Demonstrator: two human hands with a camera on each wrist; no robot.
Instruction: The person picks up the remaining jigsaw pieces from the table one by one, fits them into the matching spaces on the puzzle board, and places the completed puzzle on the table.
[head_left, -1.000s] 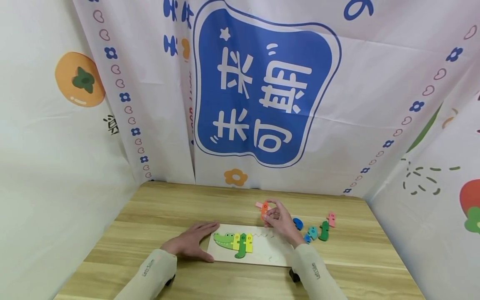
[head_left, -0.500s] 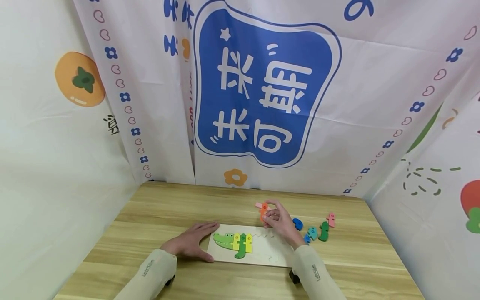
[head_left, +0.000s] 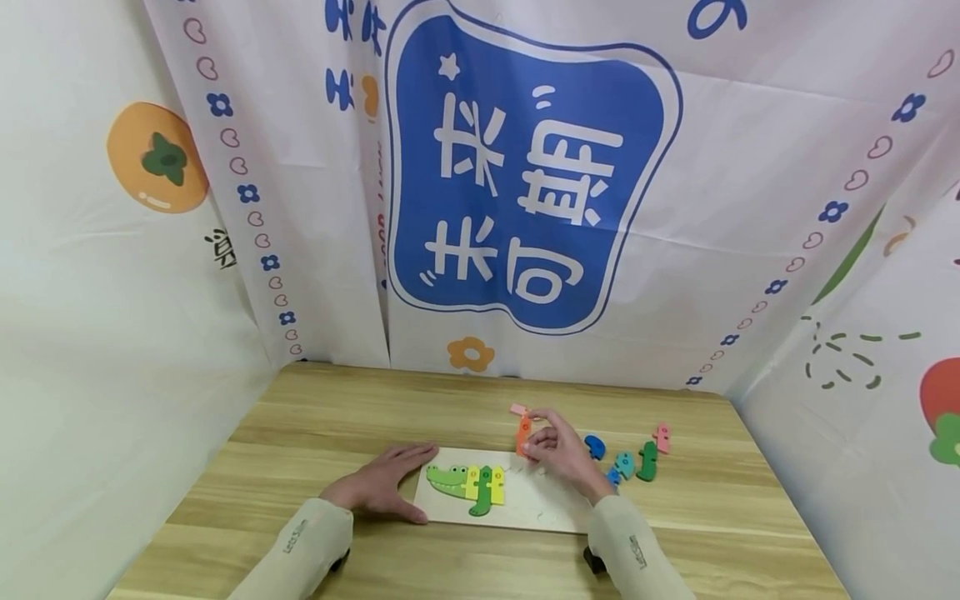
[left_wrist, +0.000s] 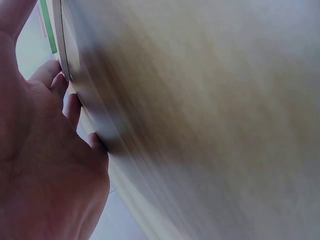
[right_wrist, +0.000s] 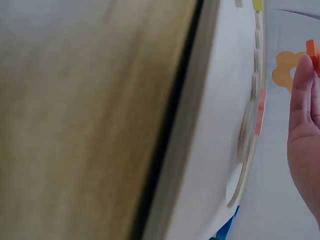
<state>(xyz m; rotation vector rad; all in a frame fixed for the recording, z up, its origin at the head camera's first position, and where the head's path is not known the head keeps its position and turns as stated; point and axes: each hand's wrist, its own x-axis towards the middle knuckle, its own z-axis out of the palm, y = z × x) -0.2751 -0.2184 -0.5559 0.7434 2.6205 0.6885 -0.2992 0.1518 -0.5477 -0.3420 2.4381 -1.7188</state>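
Currently, the right hand (head_left: 558,447) has its grip clamped on the orange piece (head_left: 523,435), which is pinched between the thumb and the fingers. The orange piece appears over the far edge of the board (head_left: 543,504) in the head view; the right wrist view shows it raised apart from the board surface. The left hand (head_left: 386,483) has its grip apart: thumb and fingers are spread, with the tips at the left edge of the board. The board lies flat on the worktop (head_left: 315,425). At the left part of the board sits the crocodile head (head_left: 447,479), followed to the right by the first yellow piece (head_left: 472,483), the green leg piece (head_left: 483,493) and the second yellow piece (head_left: 498,485). A salmon piece (head_left: 518,409) lies on the worktop beyond the board, partly hidden by the orange piece and the right hand. To the right of the right hand are the dark blue piece (head_left: 595,447), the light blue piece (head_left: 624,464), the dark green piece (head_left: 647,462) and the pink piece (head_left: 663,438). Beyond the worktop hangs a white cloth (head_left: 330,275) printed with an orange flower (head_left: 471,355).
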